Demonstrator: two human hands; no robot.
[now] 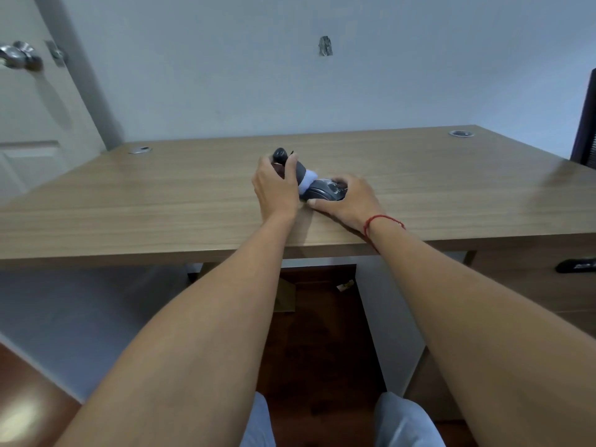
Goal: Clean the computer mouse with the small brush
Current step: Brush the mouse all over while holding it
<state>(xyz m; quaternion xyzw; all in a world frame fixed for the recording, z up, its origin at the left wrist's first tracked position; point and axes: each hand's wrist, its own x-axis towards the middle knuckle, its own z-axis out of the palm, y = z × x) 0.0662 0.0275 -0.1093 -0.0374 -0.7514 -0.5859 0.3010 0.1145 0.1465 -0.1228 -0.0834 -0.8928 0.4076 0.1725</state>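
Observation:
A dark grey computer mouse (323, 191) lies on the wooden desk (161, 195), near its front middle. My right hand (346, 201) holds it from the right side, thumb along its front edge and fingers over its top. My left hand (276, 185) grips a small brush (301, 171) with a dark handle, a grey collar and white bristles. The brush is tilted, and its bristles press on the left end of the mouse. Part of the handle is hidden inside my left hand.
Two round cable grommets sit at the back corners of the desk (139, 150) (461, 133). A dark chair back (585, 124) stands at the right edge. A white door with a metal knob (19, 56) is at the left. A drawer handle (575, 265) shows below right.

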